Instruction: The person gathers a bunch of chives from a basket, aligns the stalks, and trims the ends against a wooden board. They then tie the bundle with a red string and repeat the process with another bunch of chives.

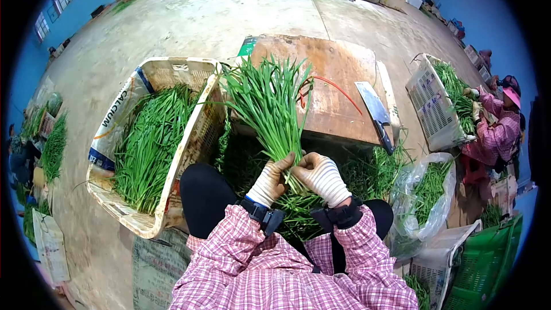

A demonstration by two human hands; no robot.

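Note:
A bunch of long green chive-like leaves (268, 103) fans upward from my lap toward a rusty board. My left hand (271, 179), in a knitted glove, grips the bunch at its lower stems. My right hand (322, 177), also gloved, closes on the same stems from the right side. More loose greens (298, 209) lie between my knees below both hands.
A cream crate (189, 138) full of greens stands to my left. A cleaver (376, 113) and a red band (338, 89) lie on the rusty board (333, 69). A plastic bag (425, 195) of greens sits right. A person in pink (499, 132) works at another crate (430, 103).

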